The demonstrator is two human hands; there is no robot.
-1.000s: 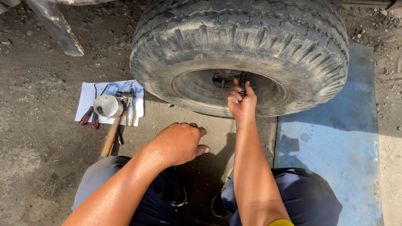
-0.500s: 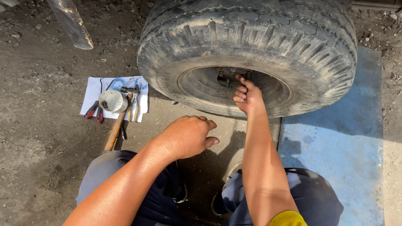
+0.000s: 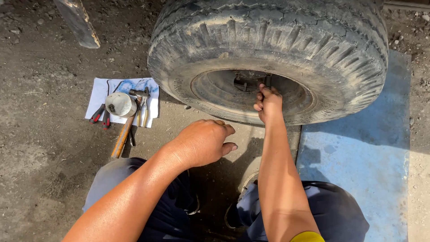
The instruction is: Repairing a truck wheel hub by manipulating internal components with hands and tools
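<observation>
Tyre (image 3: 268,49) stands upright on the dirt, its hub facing the person; since a second ago the right hand (image 3: 268,104) has stayed at the hub, fingers pinched on something small there, while the left hand (image 3: 201,142) hovers loosely curled, holding nothing, near the tools (image 3: 123,112)

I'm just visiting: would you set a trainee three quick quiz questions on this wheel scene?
1. True or false: the right hand reaches into the hub of the tyre.
2. What does the left hand hold?
A. a hammer
B. nothing
C. pliers
3. What do the tools lie on, left of the tyre?

Key:
1. True.
2. B: it hovers with fingers curled, empty.
3. A white sheet on the ground, with a hammer and a round metal cap.
</observation>
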